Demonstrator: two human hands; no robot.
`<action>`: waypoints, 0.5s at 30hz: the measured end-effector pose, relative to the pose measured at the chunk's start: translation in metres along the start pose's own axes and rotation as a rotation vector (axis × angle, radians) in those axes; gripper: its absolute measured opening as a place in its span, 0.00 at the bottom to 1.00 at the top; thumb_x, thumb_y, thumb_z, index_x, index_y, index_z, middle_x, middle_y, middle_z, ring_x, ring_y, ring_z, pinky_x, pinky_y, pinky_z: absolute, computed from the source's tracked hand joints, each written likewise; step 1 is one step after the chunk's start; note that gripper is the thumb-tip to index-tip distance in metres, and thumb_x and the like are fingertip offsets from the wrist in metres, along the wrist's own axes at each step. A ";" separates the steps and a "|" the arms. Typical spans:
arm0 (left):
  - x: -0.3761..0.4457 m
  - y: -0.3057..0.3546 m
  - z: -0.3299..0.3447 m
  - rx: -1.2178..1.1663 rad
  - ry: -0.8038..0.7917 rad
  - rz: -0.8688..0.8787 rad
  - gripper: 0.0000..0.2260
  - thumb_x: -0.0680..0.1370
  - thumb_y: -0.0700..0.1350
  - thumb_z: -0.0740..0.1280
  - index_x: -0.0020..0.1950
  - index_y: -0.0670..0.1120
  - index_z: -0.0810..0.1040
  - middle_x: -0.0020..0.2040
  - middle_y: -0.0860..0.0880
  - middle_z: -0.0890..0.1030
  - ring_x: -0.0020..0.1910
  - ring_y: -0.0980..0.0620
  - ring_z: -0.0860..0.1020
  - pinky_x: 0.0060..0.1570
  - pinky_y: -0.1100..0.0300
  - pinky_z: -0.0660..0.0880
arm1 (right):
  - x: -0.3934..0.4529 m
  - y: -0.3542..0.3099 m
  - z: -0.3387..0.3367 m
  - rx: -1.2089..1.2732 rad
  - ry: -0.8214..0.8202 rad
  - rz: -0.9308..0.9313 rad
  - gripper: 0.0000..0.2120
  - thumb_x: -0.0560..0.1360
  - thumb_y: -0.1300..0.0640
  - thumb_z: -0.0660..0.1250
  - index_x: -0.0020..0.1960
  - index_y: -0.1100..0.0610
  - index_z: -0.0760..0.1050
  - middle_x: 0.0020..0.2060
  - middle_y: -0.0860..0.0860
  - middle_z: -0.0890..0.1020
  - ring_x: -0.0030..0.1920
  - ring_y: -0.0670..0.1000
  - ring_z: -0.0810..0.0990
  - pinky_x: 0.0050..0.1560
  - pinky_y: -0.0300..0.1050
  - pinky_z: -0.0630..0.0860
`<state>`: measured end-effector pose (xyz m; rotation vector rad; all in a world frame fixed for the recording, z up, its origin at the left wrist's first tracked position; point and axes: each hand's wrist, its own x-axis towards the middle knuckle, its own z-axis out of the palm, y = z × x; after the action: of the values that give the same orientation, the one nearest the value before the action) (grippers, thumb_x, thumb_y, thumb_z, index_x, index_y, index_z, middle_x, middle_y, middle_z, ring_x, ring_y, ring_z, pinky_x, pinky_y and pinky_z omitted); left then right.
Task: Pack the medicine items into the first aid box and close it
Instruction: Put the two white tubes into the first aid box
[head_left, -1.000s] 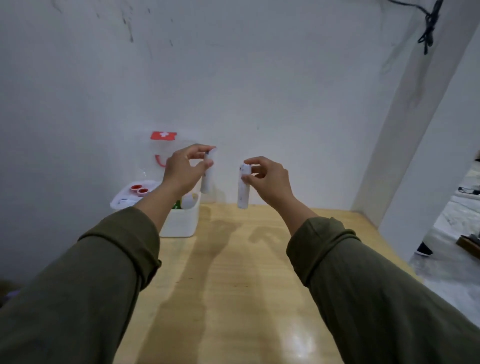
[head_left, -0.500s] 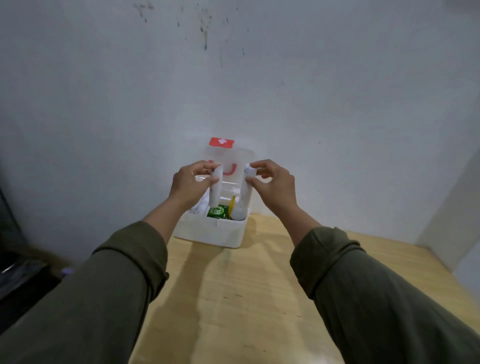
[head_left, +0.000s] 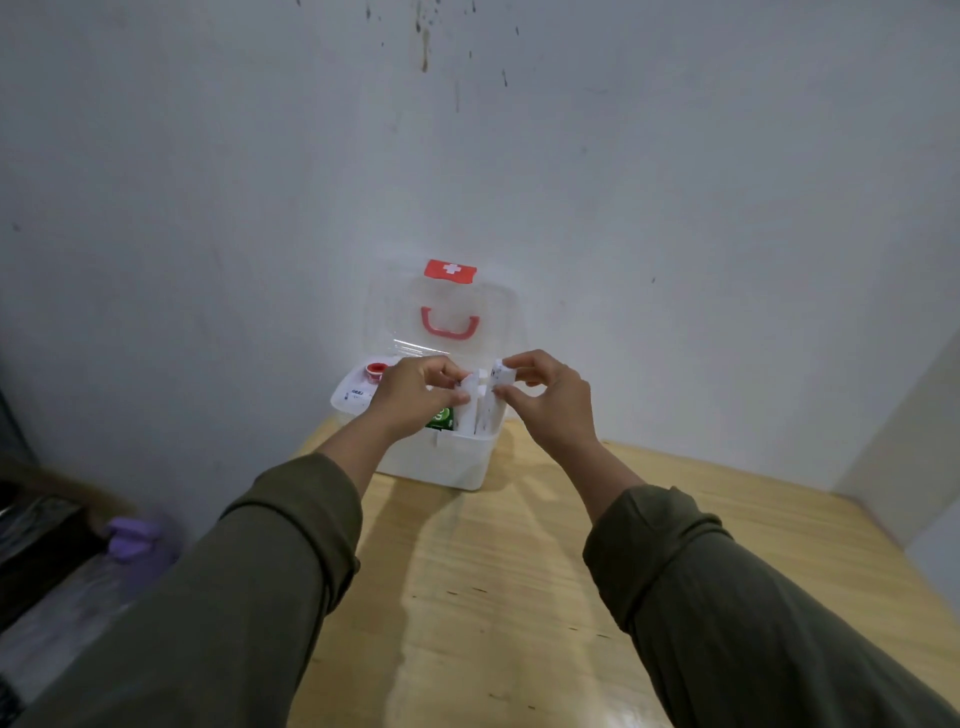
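Mid-frame, left hand (head_left: 415, 397) and right hand (head_left: 550, 400) each pinch a white tube (head_left: 467, 410) into the open first aid box (head_left: 441, 462); lid (head_left: 447, 312) not yet closed.

First aid box (head_left: 436, 460) on table's (head_left: 519, 597) far edge against wall (lid (head_left: 447, 312) upright behind), two tubes (head_left: 480, 410) inside at right

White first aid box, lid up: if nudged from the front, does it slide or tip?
The first aid box probably slides: low, wide base on smooth wooden table. Thin plastic looks light. Its upright clear lid may make it slightly back-heavy.
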<state>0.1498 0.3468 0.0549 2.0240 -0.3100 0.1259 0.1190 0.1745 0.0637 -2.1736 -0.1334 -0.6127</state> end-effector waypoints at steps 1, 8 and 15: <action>0.000 -0.002 0.002 0.014 -0.023 -0.013 0.06 0.70 0.44 0.74 0.46 0.51 0.81 0.48 0.51 0.83 0.52 0.53 0.79 0.50 0.59 0.70 | 0.000 0.002 0.001 -0.016 -0.010 -0.001 0.10 0.69 0.56 0.74 0.49 0.51 0.79 0.47 0.46 0.83 0.47 0.45 0.80 0.50 0.41 0.76; 0.000 -0.013 0.004 0.154 -0.098 -0.010 0.07 0.69 0.45 0.75 0.39 0.56 0.79 0.49 0.50 0.84 0.53 0.51 0.80 0.55 0.51 0.75 | -0.001 0.004 0.005 -0.050 -0.052 -0.013 0.10 0.70 0.57 0.73 0.50 0.52 0.79 0.48 0.49 0.83 0.48 0.47 0.80 0.48 0.40 0.75; 0.001 -0.015 0.002 0.188 -0.079 0.001 0.07 0.69 0.45 0.74 0.39 0.56 0.78 0.49 0.51 0.84 0.53 0.52 0.79 0.56 0.51 0.75 | -0.002 0.009 0.013 -0.103 -0.130 0.011 0.09 0.69 0.58 0.73 0.48 0.52 0.79 0.47 0.51 0.83 0.50 0.50 0.79 0.51 0.45 0.76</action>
<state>0.1552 0.3509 0.0412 2.2187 -0.3606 0.0782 0.1256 0.1788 0.0494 -2.3128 -0.1619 -0.4814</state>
